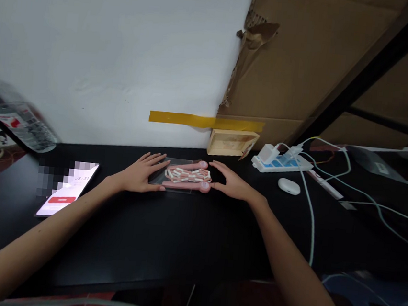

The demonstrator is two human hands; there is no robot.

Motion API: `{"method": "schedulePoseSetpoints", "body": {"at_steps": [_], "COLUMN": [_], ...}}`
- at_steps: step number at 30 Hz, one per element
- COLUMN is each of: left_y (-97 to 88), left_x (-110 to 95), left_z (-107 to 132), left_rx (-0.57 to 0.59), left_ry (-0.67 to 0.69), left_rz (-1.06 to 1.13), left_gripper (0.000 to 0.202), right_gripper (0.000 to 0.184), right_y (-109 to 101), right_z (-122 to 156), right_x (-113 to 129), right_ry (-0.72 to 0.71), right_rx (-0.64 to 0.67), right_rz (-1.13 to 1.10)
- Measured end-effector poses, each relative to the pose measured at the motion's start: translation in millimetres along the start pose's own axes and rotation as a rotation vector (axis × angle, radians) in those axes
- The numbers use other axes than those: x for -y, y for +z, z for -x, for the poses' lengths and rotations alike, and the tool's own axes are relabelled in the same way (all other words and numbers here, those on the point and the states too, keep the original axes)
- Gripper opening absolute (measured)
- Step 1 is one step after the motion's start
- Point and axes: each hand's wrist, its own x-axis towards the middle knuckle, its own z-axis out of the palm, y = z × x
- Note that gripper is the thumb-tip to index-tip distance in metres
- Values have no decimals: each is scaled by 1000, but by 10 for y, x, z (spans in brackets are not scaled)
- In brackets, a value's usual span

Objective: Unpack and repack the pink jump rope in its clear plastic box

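Note:
A pink-and-white beaded jump rope (187, 175) with two pink handles lies in a clear plastic bag (157, 174) on the black table. Its beaded cord is bunched between the handles, whose round ends point right. My left hand (140, 173) rests over the bag's left end, fingers spread and thumb apart. At the other end, my right hand (233, 182) is open, with thumb and fingertips at the round handle ends. Neither hand is closed around the bag.
A phone (66, 192) with a lit screen lies left, near a plastic bottle (23, 118). Behind is a shallow wooden box (232, 143) against the cardboard. To the right are a power strip (282, 163) with chargers and cables, and a white earbud case (289, 186).

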Motion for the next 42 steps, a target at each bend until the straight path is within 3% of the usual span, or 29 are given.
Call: {"method": "schedulePoseSetpoints", "body": {"at_steps": [2, 5, 10, 16, 22, 27, 30, 36, 42], "left_y": [-10, -20, -34, -66, -10, 76, 98, 112, 101], "left_x": [46, 90, 88, 3, -237, -361, -353, -297, -206], "left_z": [5, 10, 6, 5, -29, -56, -55, -58, -62], "left_rx": [2, 4, 23, 20, 39, 19, -8, -46, -46], "left_ry": [19, 41, 43, -12, -83, -54, -45, -29, -71], "left_rz": [12, 25, 21, 6, -58, -108, -101, -78, -63], "left_gripper": [92, 92, 92, 96, 98, 95, 94, 94, 97], "right_gripper": [87, 96, 84, 71, 76, 86, 90, 74, 71], "right_y": [21, 86, 171, 102, 49, 103, 104, 53, -63], "right_z": [17, 33, 25, 3, 20, 19, 4, -19, 29], "right_x": [29, 80, 96, 111, 163, 162, 147, 124, -1], "right_ry": [-17, -39, -81, -95, -134, -171, -184, -160, -109], "right_rx": [75, 142, 129, 70, 54, 105, 121, 138, 146], "right_rz": [-53, -52, 40, 175, 189, 100, 109, 137, 109]}}
